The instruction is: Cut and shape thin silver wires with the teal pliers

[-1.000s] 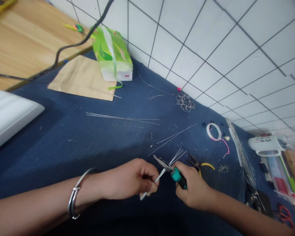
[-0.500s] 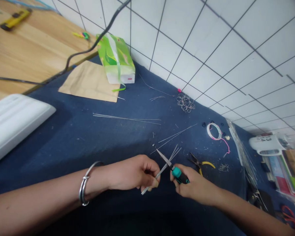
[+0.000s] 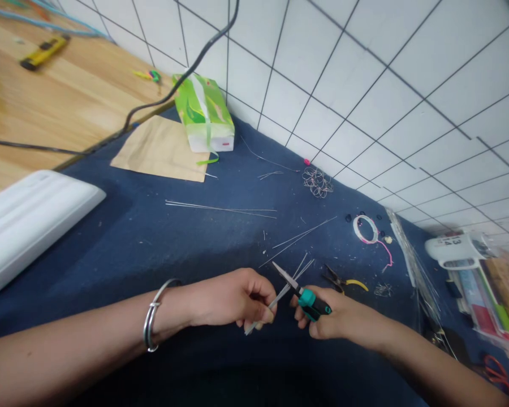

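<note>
Pinched in my left hand (image 3: 241, 299) is a small bundle of thin silvery wires (image 3: 279, 298), slanting up to the right. My right hand (image 3: 328, 314) grips long-nose pliers (image 3: 309, 301) with teal and black handles. Their pointed metal jaws cross over the wires just right of my left fingers; whether the jaws clamp the wires I cannot tell. Beyond my hands, loose straight wires (image 3: 299, 240) lie on the dark blue cloth (image 3: 152, 243). A second pair of pliers with yellow handles (image 3: 356, 284) rests behind my right hand, partly hidden by it.
Farther back sit a coiled wire tangle (image 3: 318, 182), a white ring-shaped coil (image 3: 365, 229) with pink cord, and a green tissue pack (image 3: 203, 110) on brown paper (image 3: 152, 150). A white device (image 3: 38, 226) stands left. A black cable (image 3: 186, 73) crosses above; a tiled wall (image 3: 322, 73) bounds the back.
The view has shifted slightly. The pliers have moved a little to the right and down, with my right fingers looser around the handles. My left hand keeps its pinch on the wires.
</note>
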`<state>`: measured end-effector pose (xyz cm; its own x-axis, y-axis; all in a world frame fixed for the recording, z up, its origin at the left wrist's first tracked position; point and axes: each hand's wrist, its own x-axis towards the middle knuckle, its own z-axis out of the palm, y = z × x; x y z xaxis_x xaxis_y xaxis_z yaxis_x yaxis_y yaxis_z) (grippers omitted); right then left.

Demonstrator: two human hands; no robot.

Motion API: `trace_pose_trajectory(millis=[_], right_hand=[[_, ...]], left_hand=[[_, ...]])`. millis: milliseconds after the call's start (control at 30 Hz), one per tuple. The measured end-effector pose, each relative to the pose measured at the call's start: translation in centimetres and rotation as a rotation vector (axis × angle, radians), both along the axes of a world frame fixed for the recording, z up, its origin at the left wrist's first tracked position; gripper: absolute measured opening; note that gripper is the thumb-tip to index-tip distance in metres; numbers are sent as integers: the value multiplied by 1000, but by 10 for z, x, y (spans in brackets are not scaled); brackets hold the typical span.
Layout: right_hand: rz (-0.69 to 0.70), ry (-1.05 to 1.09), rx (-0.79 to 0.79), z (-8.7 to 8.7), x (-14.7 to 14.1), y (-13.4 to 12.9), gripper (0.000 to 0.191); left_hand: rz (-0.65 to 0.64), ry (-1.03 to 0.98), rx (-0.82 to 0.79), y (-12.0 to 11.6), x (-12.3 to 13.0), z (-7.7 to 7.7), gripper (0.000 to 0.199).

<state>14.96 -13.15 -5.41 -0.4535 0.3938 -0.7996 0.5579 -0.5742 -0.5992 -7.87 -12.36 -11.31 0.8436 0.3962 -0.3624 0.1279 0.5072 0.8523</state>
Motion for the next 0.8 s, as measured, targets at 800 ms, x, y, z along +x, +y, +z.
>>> trace_pose_trajectory(millis=[800], right_hand=[[141,-115,188,3,0,-2,24]], left_hand=[[16,2,-4,-2,0,2,11]])
